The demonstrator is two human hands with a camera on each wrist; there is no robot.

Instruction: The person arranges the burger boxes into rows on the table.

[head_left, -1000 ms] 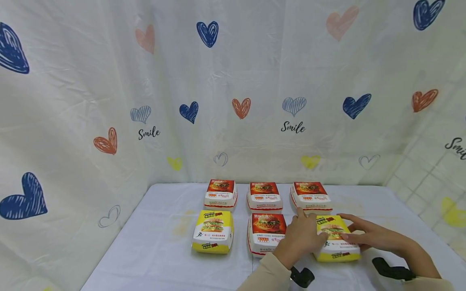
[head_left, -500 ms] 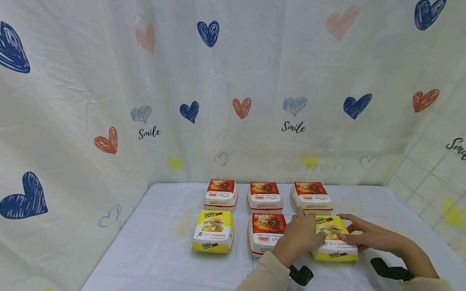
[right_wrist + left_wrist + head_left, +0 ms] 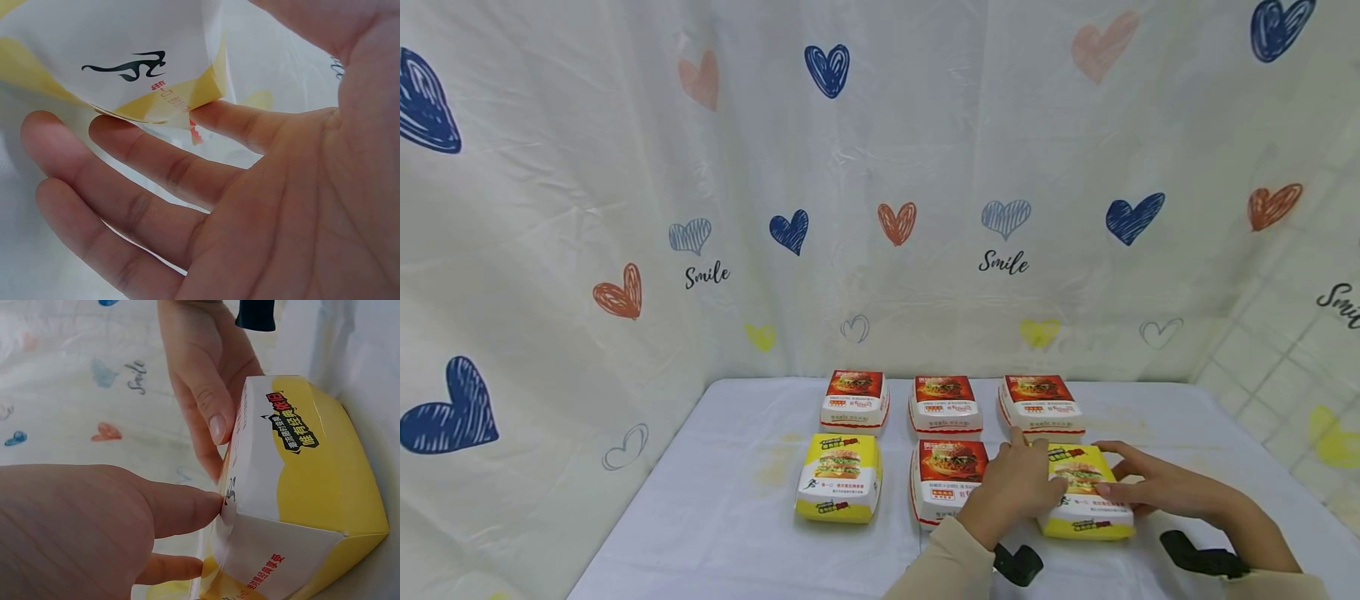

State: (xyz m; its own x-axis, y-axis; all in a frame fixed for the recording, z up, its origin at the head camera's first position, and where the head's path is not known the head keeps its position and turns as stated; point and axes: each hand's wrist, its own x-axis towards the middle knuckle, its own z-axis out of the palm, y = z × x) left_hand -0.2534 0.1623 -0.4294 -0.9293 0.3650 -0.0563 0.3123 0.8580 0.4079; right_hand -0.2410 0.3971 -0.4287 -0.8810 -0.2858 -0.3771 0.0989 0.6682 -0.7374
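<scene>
A yellow-and-white burger box (image 3: 1086, 492) sits on the table at the right end of the front row, between both hands. My left hand (image 3: 1015, 483) touches its left side with straight thumb and index finger. In the left wrist view, the left thumb (image 3: 187, 509) meets the top edge. On the other side, my right hand (image 3: 1168, 483) holds the box, thumb on the lid and fingers along the right side. Those fingers (image 3: 169, 169) show spread at the box's lower edge in the right wrist view. Left of my left hand stands a red-and-white burger box (image 3: 951, 479), partly covered by it.
Three red-and-white burger boxes form a back row: left (image 3: 854, 402), middle (image 3: 944, 407) and right (image 3: 1040, 408). Another yellow burger box (image 3: 838, 479) stands front left. A white cloth covers the table (image 3: 722, 517). Behind hangs a curtain (image 3: 925, 150) with heart prints.
The yellow burger box between my hands has shifted slightly left. Both hands have moved left with it, and the other boxes have stayed in place.
</scene>
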